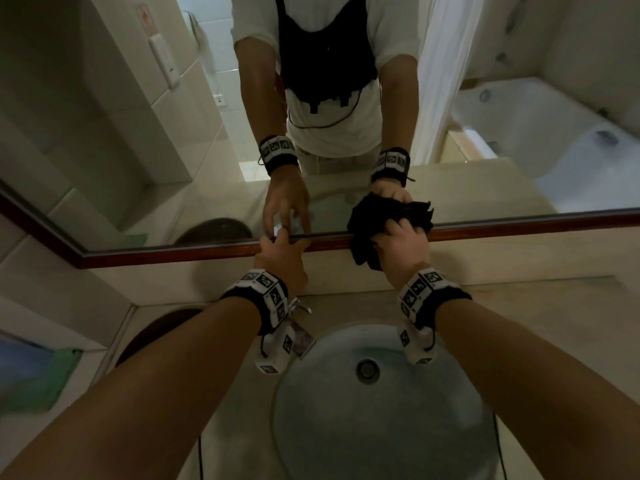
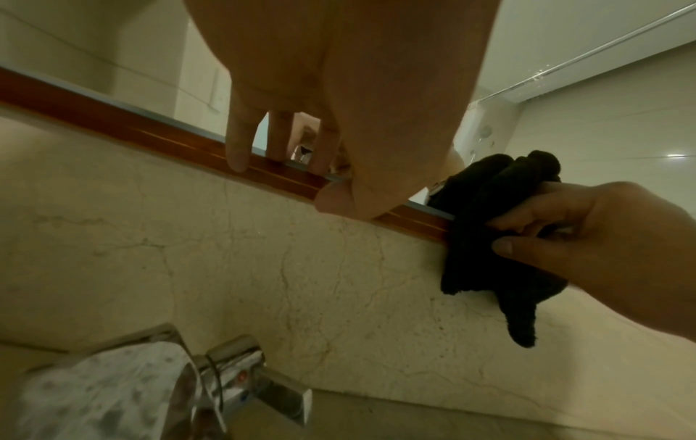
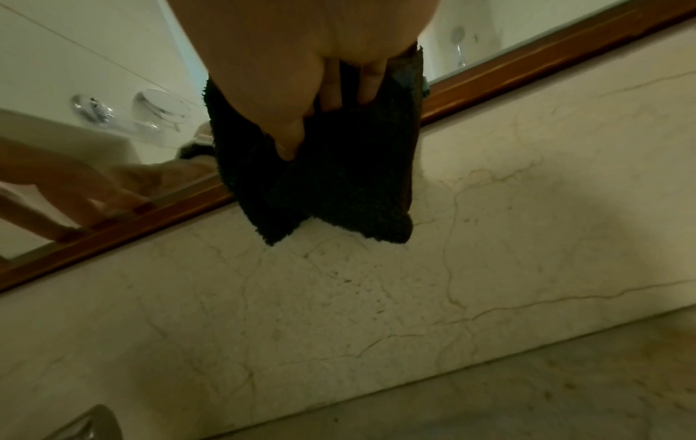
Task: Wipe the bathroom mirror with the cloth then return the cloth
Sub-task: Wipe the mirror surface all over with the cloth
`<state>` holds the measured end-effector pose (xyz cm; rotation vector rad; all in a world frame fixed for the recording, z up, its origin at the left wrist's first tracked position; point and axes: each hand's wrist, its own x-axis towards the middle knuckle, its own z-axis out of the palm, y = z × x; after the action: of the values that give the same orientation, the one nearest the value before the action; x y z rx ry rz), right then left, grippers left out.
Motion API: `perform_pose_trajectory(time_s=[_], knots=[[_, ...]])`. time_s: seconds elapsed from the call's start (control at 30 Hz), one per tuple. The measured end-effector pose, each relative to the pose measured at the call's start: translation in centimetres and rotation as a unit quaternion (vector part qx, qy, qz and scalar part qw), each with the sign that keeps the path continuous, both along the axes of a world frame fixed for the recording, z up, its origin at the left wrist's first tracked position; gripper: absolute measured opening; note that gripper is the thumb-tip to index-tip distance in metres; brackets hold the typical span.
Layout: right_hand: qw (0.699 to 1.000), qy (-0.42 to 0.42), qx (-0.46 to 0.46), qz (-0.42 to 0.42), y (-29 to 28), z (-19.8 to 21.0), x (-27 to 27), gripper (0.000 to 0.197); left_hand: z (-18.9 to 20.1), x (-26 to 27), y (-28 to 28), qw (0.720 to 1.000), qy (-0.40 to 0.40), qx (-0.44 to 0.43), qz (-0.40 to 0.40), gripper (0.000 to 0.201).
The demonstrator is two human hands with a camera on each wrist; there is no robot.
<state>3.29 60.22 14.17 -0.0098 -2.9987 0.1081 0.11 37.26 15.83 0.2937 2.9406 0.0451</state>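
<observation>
Mirror [image 1: 138,150], right hand [image 1: 401,249] gripping cloth [image 1: 388,216]

"Where were the arms?"
"Both reached far forward, side by side."
"And the hands?"
"The left hand [image 1: 280,259] had straight fingers. The right hand [image 1: 403,249] had fingers curled tight, gripping."

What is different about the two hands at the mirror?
The right hand grips a bunched black cloth; the left hand holds nothing. The left hand's fingers are spread and fairly straight, tips resting on the mirror's wooden frame; the right hand's fingers are curled into the cloth. Both hands are up at the mirror's bottom edge, above the sink, and both wrists wear marker bands.
</observation>
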Motion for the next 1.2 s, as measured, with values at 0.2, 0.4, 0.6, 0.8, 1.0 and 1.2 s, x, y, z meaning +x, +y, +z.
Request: perform_pose_trajectory(time_s=[0.2,0.4,0.6,0.8,1.0,1.2], knots=[[0.999,-0.029,0.009,0.013,1.2,0.7,-0.3,0.037,0.5,0.3,0.9,1.0,-0.008,-0.018,0.014,0.07],[1.0,0.004,-0.009,0.009,5.0,0.7,0.8,0.029,1.4,1.4,4.1,0.994,-0.022,-0.086,0.066,0.07],[1.0,0.009,-0.005,-0.013,13.1,0.8,2.3,0.027,0.9,3.8,11.4,0.998,0.014,-0.062,-0.021,0.073],[0.999,-0.024,0.003,-0.046,24.1,1.3,4.0,0.034,0.2,5.4,21.5,0.995,0.031,-0.022,-0.096,0.078],[0.996,-0.046,0.013,-0.082,33.2,1.2,5.3,0.036,-0.9,6.0,25.8,0.996,0.046,-0.038,-0.065,0.079],[0.996,0.006,-0.036,-0.084,34.6,0.7,5.7,0.026,-1.4,6.3,26.4,0.996,0.065,-0.037,-0.049,0.075]])
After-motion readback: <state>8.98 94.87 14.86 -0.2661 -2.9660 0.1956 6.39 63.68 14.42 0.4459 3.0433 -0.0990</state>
